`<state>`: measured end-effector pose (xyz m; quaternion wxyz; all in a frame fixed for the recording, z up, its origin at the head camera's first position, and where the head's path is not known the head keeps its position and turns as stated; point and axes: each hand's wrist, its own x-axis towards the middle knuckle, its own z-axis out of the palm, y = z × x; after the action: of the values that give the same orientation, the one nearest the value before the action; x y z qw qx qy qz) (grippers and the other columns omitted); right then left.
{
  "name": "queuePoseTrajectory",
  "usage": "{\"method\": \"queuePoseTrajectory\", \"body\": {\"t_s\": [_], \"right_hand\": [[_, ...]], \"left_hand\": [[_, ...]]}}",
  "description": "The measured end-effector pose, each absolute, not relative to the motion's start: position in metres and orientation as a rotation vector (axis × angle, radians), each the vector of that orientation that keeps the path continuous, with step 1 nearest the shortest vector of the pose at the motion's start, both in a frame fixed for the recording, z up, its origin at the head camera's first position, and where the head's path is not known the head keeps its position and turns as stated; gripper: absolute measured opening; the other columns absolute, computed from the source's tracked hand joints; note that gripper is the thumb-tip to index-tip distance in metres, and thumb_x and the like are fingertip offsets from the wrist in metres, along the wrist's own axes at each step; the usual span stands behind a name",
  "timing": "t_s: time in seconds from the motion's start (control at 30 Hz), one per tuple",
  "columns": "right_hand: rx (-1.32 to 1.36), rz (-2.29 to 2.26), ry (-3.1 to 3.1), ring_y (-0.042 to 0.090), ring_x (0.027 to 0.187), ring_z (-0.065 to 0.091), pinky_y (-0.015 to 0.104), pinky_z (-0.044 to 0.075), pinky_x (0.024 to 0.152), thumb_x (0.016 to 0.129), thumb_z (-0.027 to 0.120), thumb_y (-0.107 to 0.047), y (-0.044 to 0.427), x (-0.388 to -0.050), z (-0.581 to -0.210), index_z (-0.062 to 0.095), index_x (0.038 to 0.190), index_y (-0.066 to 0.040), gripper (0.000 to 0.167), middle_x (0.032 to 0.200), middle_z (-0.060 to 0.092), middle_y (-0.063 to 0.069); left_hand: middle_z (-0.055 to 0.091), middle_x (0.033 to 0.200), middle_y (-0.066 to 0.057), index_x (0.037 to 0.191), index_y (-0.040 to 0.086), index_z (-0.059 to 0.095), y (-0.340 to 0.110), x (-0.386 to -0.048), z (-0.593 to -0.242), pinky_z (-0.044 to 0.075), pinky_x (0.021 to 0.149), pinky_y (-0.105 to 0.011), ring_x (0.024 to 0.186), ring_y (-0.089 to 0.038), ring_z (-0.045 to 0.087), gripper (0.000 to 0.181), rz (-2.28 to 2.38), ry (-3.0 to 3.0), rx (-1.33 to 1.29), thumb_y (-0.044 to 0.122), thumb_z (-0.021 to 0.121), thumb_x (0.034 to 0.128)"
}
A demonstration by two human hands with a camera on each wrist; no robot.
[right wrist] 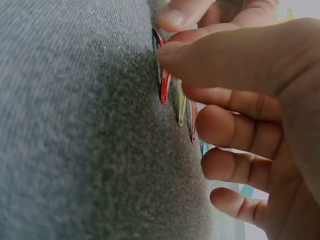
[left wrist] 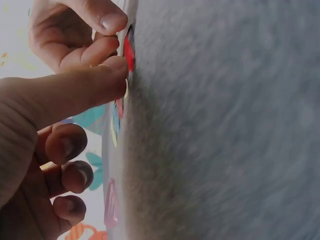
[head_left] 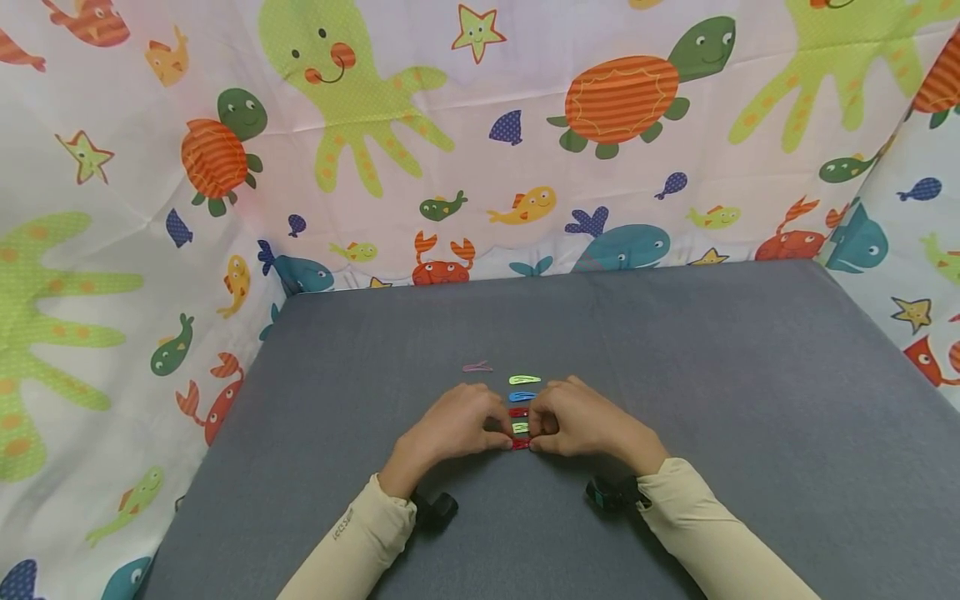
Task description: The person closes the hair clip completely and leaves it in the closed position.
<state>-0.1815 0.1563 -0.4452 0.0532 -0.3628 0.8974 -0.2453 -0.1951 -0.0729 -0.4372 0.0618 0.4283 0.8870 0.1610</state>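
Note:
Both hands meet over a red snap hair clip point(head_left: 521, 444), the nearest of a column of clips on the grey table. The thumb and forefinger of my left hand point(head_left: 463, 425) pinch its left end. My right hand point(head_left: 588, 422) pinches the same clip from the right, its other fingers loosely bent. Fingertips hide part of the clip; its red end point(right wrist: 164, 90) shows in the right wrist view. Just beyond it lie a light green clip point(head_left: 521, 427), another red clip point(head_left: 518, 412), a blue clip point(head_left: 522, 397) and a yellow-green clip point(head_left: 524, 379).
Apart from the column, a pink hair clip point(head_left: 477, 367) lies to the upper left, beyond my left hand. The grey tabletop point(head_left: 360, 358) is bordered by a hanging cloth point(head_left: 480, 92) printed with sea animals at the back and sides.

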Motion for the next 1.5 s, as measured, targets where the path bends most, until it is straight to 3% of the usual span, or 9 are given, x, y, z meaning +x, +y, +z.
{"method": "queuePoseTrajectory", "body": {"t_s": [0.23,0.5,0.77,1.0,1.23,1.33,1.5], "right_hand": [[-1.146,-0.830,2.772,-0.001,0.068,0.047,0.031,0.037,0.076,0.083,0.083,-0.024,0.157,-0.183,-0.445,0.064,0.071,-0.030,0.023,0.067,0.054,-0.018],[-1.114,-0.904,2.889,0.002,0.068,0.046,0.030,0.037,0.075,0.085,0.083,-0.028,0.155,-0.183,-0.449,0.065,0.074,-0.029,0.021,0.068,0.053,-0.018],[-0.943,-0.940,3.082,0.009,0.076,0.044,0.035,0.031,0.076,0.086,0.082,-0.028,0.145,-0.187,-0.451,0.069,0.080,-0.026,0.014,0.080,0.063,-0.010],[-0.793,-1.019,3.164,0.018,0.088,0.055,0.042,0.039,0.081,0.085,0.082,-0.027,0.137,-0.196,-0.449,0.075,0.092,-0.017,0.014,0.095,0.071,-0.001],[-0.756,-1.082,3.042,0.030,0.103,0.060,0.054,0.045,0.092,0.088,0.081,-0.024,0.126,-0.212,-0.443,0.077,0.112,-0.011,0.027,0.112,0.072,0.008],[-0.717,-1.073,3.003,0.033,0.107,0.060,0.056,0.046,0.095,0.088,0.081,-0.024,0.121,-0.220,-0.444,0.076,0.115,-0.012,0.030,0.117,0.071,0.010],[-0.656,-1.062,2.979,0.034,0.109,0.060,0.056,0.046,0.094,0.088,0.081,-0.025,0.114,-0.233,-0.447,0.078,0.116,-0.014,0.031,0.120,0.072,0.010]], "left_hand": [[0.072,0.086,0.014,0.089,0.024,0.081,-0.083,-0.201,-0.430,0.050,0.071,-0.023,0.076,0.001,0.061,0.006,0.587,2.708,1.187,0.029,0.082,0.0864],[0.075,0.085,0.013,0.088,0.024,0.082,-0.096,-0.213,-0.433,0.050,0.078,-0.032,0.083,-0.010,0.064,0.007,0.573,2.869,1.062,0.030,0.083,0.0854],[0.059,0.072,0.011,0.087,0.025,0.080,-0.107,-0.220,-0.438,0.040,0.066,-0.030,0.069,-0.008,0.048,0.006,0.550,3.069,0.844,0.031,0.082,0.0869],[0.060,0.071,0.007,0.088,0.024,0.080,-0.112,-0.226,-0.441,0.039,0.063,-0.031,0.069,-0.011,0.050,0.005,0.635,3.181,0.688,0.029,0.081,0.0868],[0.071,0.078,0.005,0.107,0.019,0.079,-0.115,-0.232,-0.442,0.049,0.074,-0.041,0.074,-0.016,0.064,0.022,0.696,3.202,0.547,0.028,0.081,0.0874],[0.073,0.080,0.005,0.115,0.018,0.078,-0.115,-0.233,-0.442,0.049,0.079,-0.044,0.079,-0.019,0.066,0.029,0.703,3.181,0.509,0.029,0.080,0.0884],[0.073,0.081,0.004,0.118,0.020,0.078,-0.113,-0.235,-0.444,0.048,0.080,-0.044,0.081,-0.019,0.066,0.031,0.707,3.147,0.463,0.031,0.080,0.0886]]}}
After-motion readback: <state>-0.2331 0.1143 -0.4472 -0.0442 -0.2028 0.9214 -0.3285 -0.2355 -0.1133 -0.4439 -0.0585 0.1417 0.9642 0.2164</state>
